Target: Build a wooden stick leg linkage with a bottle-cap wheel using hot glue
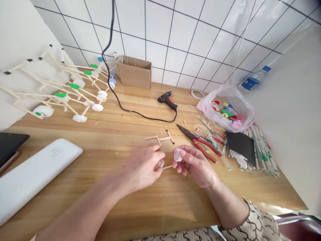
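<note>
Between the thumb and fingers of my right hand (pixel 197 164) is a white bottle cap (pixel 178 155), its round side turned up. My left hand (pixel 145 164) pinches another whitish cap (pixel 160 163), mostly covered by the fingers. A thin wooden stick (pixel 167 167) spans the gap between both hands; I cannot tell which hand bears it. Just beyond my left fingers lies a small frame of joined wooden sticks (pixel 164 138) with dark tips. Red-handled pliers (pixel 199 142) rest past my right hand.
Stick models with cap wheels (pixel 72 86) stand at the left. Near the wall are a cardboard box (pixel 135 72) and a black glue gun (pixel 168 99) with its cord. On the right sit a plastic bag of coloured caps (pixel 225 108), wrapped sticks (pixel 263 150) and a bottle (pixel 255 79). A white power bank (pixel 40 177) lies left.
</note>
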{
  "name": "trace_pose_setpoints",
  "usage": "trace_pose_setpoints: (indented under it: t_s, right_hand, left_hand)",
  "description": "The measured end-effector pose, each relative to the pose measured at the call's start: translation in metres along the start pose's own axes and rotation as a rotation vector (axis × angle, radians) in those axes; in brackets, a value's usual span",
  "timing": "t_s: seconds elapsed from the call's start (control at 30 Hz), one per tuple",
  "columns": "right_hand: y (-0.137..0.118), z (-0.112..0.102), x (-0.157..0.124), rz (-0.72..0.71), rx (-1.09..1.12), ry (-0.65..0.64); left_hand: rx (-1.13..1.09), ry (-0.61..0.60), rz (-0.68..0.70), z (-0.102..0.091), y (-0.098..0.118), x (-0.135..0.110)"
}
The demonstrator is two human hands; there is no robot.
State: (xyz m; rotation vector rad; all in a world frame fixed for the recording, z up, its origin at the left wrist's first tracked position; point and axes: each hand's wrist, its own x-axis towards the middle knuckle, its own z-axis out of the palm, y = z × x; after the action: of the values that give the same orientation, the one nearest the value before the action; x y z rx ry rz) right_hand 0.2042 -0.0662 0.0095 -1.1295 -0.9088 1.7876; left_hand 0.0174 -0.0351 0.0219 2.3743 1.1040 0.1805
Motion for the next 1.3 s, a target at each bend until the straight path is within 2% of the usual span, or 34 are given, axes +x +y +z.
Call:
trace_pose_setpoints:
  t_s: [0.1, 0.23, 0.3, 0.37, 0.47, 0.67, 0.8, 0.87, 0.93, 1.03, 1.1, 1.13, 1.23, 1.3]
  right_hand:
    - [0.004, 0.0, 0.0, 0.009, -0.043, 0.017]
    - [0.008, 0.0, 0.0, -0.002, -0.121, 0.029]
    - [0.009, 0.0, 0.0, -0.026, -0.161, 0.036]
    - [0.01, 0.001, -0.001, -0.049, -0.185, 0.03]
    - [0.012, 0.003, -0.003, -0.083, -0.196, 0.004]
    - [0.011, 0.009, -0.004, -0.089, -0.262, 0.0]
    - [0.004, 0.012, -0.007, -0.138, -0.334, -0.028]
    - [-0.005, 0.011, -0.008, -0.219, -0.445, 0.014]
    - [-0.017, 0.003, -0.009, -0.331, -0.665, 0.136]
    - [-0.036, -0.023, -0.005, -0.438, -1.054, 0.421]
    - [-0.045, -0.048, 0.001, -0.365, -1.352, 0.553]
    - [-0.048, -0.06, 0.005, -0.266, -1.496, 0.587]
    - [-0.052, -0.088, 0.016, -0.161, -1.592, 0.571]
    - [-0.052, -0.098, 0.021, -0.102, -1.638, 0.554]
  left_hand:
    - [0.082, -0.037, 0.019, 0.007, -0.004, -0.001]
    - [0.082, -0.048, 0.001, 0.007, -0.005, -0.002]
    - [0.007, 0.026, -0.021, 0.006, -0.002, -0.002]
    - [-0.118, 0.15, -0.01, 0.006, 0.003, -0.001]
    - [-0.296, 0.285, 0.092, 0.011, 0.007, 0.0]
    - [-0.414, 0.335, 0.15, 0.021, 0.005, 0.002]
    - [-0.597, 0.283, 0.036, 0.013, 0.007, 0.0]
    - [-0.75, 0.25, -0.05, 0.008, 0.009, 0.0]
    - [-0.914, 0.226, -0.102, 0.006, 0.009, -0.001]
    - [-1.131, 0.2, -0.17, 0.006, 0.004, 0.0]
    - [-1.253, 0.211, -0.2, 0.007, 0.0, 0.002]
    - [-1.304, 0.223, -0.2, 0.008, -0.002, 0.004]
    - [-1.424, 0.233, -0.168, 0.01, -0.007, 0.007]
    - [-1.513, 0.223, -0.14, 0.011, -0.01, 0.009]
